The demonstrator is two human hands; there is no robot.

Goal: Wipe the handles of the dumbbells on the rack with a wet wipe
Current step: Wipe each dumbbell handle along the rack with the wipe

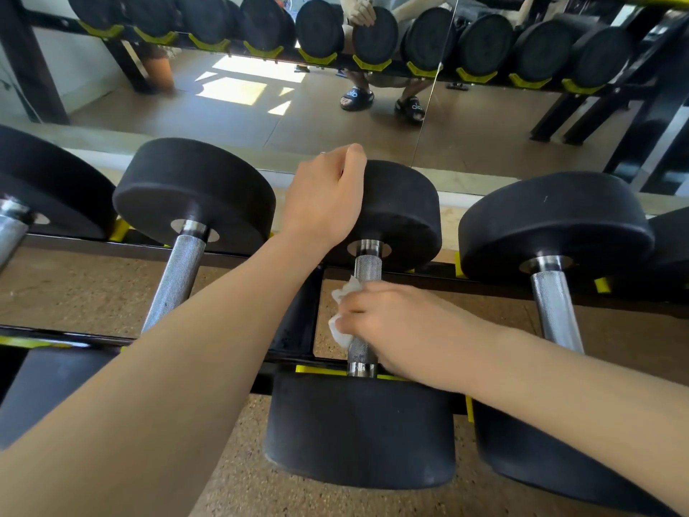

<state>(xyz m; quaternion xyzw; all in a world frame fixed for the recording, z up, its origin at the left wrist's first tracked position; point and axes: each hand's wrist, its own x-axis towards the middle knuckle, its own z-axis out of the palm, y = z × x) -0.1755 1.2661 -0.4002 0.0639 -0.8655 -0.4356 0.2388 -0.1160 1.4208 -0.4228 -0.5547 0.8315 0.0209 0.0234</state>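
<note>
Black round-headed dumbbells lie in a row on a black rack (466,279) with yellow cradles. My right hand (395,322) grips the knurled steel handle (367,266) of the middle dumbbell, with a crumpled white wet wipe (341,315) wrapped between palm and metal. My left hand (324,195) curls over the top of that dumbbell's far head (402,214). The near head (359,430) sits below my right wrist. The handle of the left neighbour (175,281) and the handle of the right neighbour (555,307) are bare.
A wall mirror (242,117) behind the rack reflects the dumbbell row, brown floor and a crouching person's sandalled feet. A further dumbbell (48,188) sits at the far left. Speckled brown flooring shows under the rack.
</note>
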